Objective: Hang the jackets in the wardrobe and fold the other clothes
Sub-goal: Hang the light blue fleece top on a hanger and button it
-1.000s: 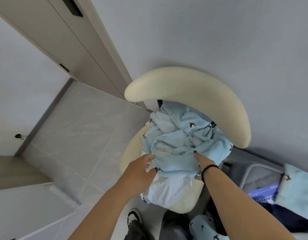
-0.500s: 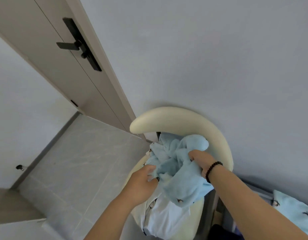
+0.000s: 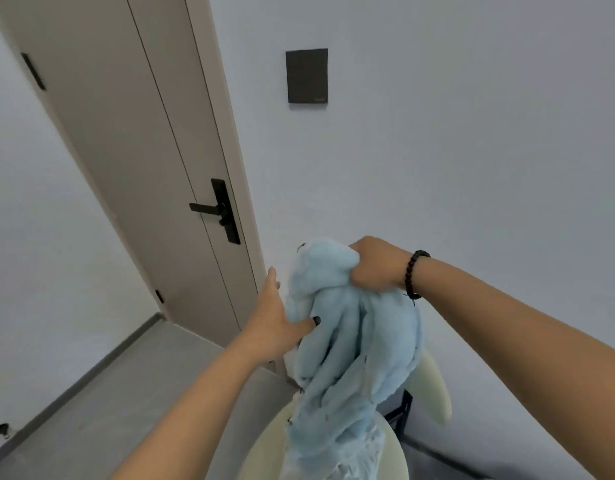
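Note:
A fluffy light-blue garment [image 3: 351, 344] hangs bunched in the air over the cream chair [image 3: 434, 386]. My right hand [image 3: 375, 265], with a black bead bracelet on the wrist, grips the garment's top in a fist. My left hand [image 3: 273, 317] is against the garment's left side, fingers straight and pointing up, thumb resting on the cloth. The garment's lower end trails down onto the chair seat [image 3: 264, 445], where a bit of white fabric [image 3: 351, 469] shows under it.
A beige door [image 3: 132, 161] with a black lever handle [image 3: 216, 211] stands at the left. A dark panel [image 3: 306, 76] is on the white wall ahead. Grey tiled floor [image 3: 101, 410] lies at the lower left, with a doorstop [image 3: 1, 429].
The blue garment has been lifted off the pile on the chair and now hangs from my right hand. My view has tilted up, bringing the door and wall panel into sight.

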The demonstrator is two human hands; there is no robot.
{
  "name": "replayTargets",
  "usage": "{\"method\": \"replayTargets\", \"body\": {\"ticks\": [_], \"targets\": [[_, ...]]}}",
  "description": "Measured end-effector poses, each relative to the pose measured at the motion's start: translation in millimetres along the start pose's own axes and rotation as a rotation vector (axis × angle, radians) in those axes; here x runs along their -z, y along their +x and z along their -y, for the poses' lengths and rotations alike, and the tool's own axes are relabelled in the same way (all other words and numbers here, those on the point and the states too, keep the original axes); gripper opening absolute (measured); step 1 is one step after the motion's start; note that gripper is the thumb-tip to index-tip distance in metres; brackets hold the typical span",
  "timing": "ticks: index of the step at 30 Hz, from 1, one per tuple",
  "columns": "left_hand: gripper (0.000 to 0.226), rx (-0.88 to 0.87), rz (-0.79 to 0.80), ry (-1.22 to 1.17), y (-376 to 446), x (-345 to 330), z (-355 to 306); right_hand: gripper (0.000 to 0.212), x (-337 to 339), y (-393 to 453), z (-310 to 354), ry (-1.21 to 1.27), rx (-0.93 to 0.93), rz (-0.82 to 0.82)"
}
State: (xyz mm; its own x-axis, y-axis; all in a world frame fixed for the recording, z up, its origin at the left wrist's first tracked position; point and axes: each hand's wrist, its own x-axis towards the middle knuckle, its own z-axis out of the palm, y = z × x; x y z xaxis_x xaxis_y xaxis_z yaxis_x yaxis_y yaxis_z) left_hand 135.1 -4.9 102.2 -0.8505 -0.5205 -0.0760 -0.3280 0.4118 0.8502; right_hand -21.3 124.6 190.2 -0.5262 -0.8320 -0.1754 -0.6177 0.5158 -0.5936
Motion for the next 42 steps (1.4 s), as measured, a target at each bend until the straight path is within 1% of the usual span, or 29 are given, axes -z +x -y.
{"method": "replayTargets", "body": {"ticks": [2, 4, 5, 6, 7, 8, 11, 13, 16, 18, 19, 21, 22, 23, 24, 25, 26, 28, 29, 30, 32, 34, 36, 37, 38, 39, 40, 41, 42], "targets": [[0.124, -0.163, -0.085, 0.122, 2, 13, -27, 0.017, 17, -3, 31, -0.104, 0.086, -0.085], [0.115, -0.263, -0.170, 0.182, 4, 26, -52, 0.013, 32, -6, 59, -0.159, 0.181, -0.224], [0.102, -0.306, -0.201, 0.148, 6, 33, -63, 0.009, 40, -8, 72, -0.156, 0.228, -0.306], [0.078, -0.354, -0.227, 0.104, 7, 40, -74, 0.008, 48, -12, 83, -0.139, 0.276, -0.388], [0.054, -0.393, -0.245, 0.074, 8, 47, -85, 0.011, 55, -16, 91, -0.132, 0.326, -0.462], [0.042, -0.407, -0.260, 0.063, 10, 55, -95, 0.014, 62, -22, 97, -0.161, 0.377, -0.526], [0.025, -0.437, -0.387, 0.006, 15, 80, -123, 0.032, 81, -35, 101, -0.477, 0.479, -0.686], [0.010, -0.457, -0.530, -0.133, 15, 97, -140, 0.039, 96, -39, 91, -0.663, 0.457, -0.804], [0.024, -0.378, -0.738, -0.305, 1, 128, -152, 0.030, 116, -43, 66, -0.675, 0.355, -0.943], [0.027, -0.347, -0.789, -0.340, -14, 150, -150, 0.021, 120, -42, 48, -0.628, 0.303, -0.988], [0.027, -0.336, -0.794, -0.361, -24, 159, -148, 0.020, 118, -39, 43, -0.533, 0.284, -0.996], [0.024, -0.333, -0.748, -0.407, -45, 168, -144, 0.024, 105, -33, 46, -0.169, 0.292, -0.944], [0.022, -0.341, -0.716, -0.420, -54, 168, -143, 0.030, 91, -31, 56, 0.062, 0.332, -0.849], [0.020, -0.339, -0.695, -0.428, -61, 168, -142, 0.039, 73, -31, 70, 0.290, 0.394, -0.675], [0.017, -0.322, -0.687, -0.441, -68, 166, -143, 0.049, 51, -33, 86, 0.463, 0.475, -0.454], [0.014, -0.294, -0.687, -0.461, -75, 166, -143, 0.056, 28, -36, 103, 0.556, 0.557, -0.235], [0.010, -0.261, -0.689, -0.485, -83, 167, -144, 0.057, 5, -37, 117, 0.618, 0.620, -0.042], [0.009, -0.199, -0.698, -0.528, -99, 175, -143, 0.053, -38, -37, 140, 0.728, 0.639, 0.239], [0.009, -0.172, -0.712, -0.547, -108, 181, -140, 0.053, -56, -34, 150, 0.750, 0.637, 0.314], [0.007, -0.149, -0.728, -0.562, -117, 187, -135, 0.053, -72, -32, 158, 0.721, 0.659, 0.311], [0.009, -0.107, -0.755, -0.557, -137, 204, -122, 0.046, -93, -22, 172, 0.528, 0.721, 0.154], [0.022, -0.077, -0.786, -0.474, -158, 225, -104, 0.045, -97, -11, 178, 0.333, 0.766, -0.015], [0.034, -0.035, -0.823, -0.265, -183, 247, -84, 0.043, -91, 0, 175, 0.165, 0.758, -0.136], [0.036, 0.007, -0.839, -0.065, -196, 259, -73, 0.037, -85, 6, 171, 0.084, 0.724, -0.194], [0.035, 0.077, -0.844, 0.205, -206, 268, -61, 0.029, -79, 10, 166, 0.002, 0.678, -0.252], [0.035, 0.151, -0.831, 0.483, -215, 274, -49, 0.023, -75, 15, 163, -0.065, 0.635, -0.306], [0.032, 0.197, -0.803, 0.693, -222, 277, -37, 0.020, -72, 17, 162, -0.114, 0.608, -0.347], [0.027, 0.207, -0.774, 0.801, -227, 277, -26, 0.017, -71, 18, 165, -0.155, 0.604, -0.375], [0.022, 0.198, -0.752, 0.850, -233, 277, -15, 0.015, -71, 18, 170, -0.192, 0.614, -0.400]]}}
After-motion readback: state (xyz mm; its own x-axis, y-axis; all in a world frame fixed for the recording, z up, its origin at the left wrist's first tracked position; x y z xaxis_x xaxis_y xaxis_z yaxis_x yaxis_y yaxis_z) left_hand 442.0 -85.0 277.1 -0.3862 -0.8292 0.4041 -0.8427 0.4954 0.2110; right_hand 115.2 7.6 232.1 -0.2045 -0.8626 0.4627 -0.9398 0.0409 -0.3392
